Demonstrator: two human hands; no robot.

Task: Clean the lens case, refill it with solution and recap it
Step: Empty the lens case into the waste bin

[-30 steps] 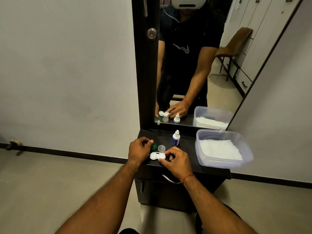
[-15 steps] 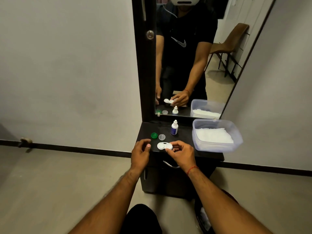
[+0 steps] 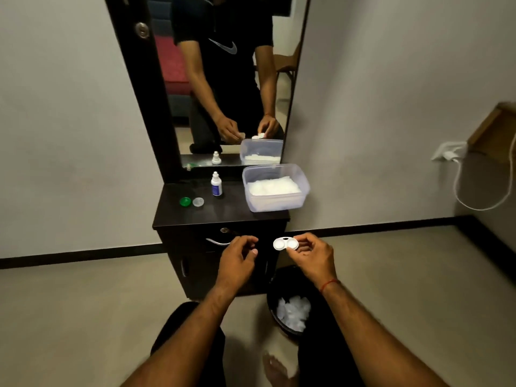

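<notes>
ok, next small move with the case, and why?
Likely tip the white two-well plastic lens case over the black waste bin below: the right hand holds it uncapped; green round cap and clear round cap lie on the dark cabinet.

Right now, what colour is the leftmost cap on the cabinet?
The leftmost cap is green; head view shows it.

You're working in dim, soft room light with only faint shadows. The dark desk (image 3: 223, 213) swallows detail, while the white lens case (image 3: 285, 243) and the tissue (image 3: 273, 187) in the tub (image 3: 279, 204) come close to blowing out. The wide lens bows the wall (image 3: 391, 107) toward the edges, and your foot (image 3: 275, 368) at the bottom is smeared with blur.
</notes>
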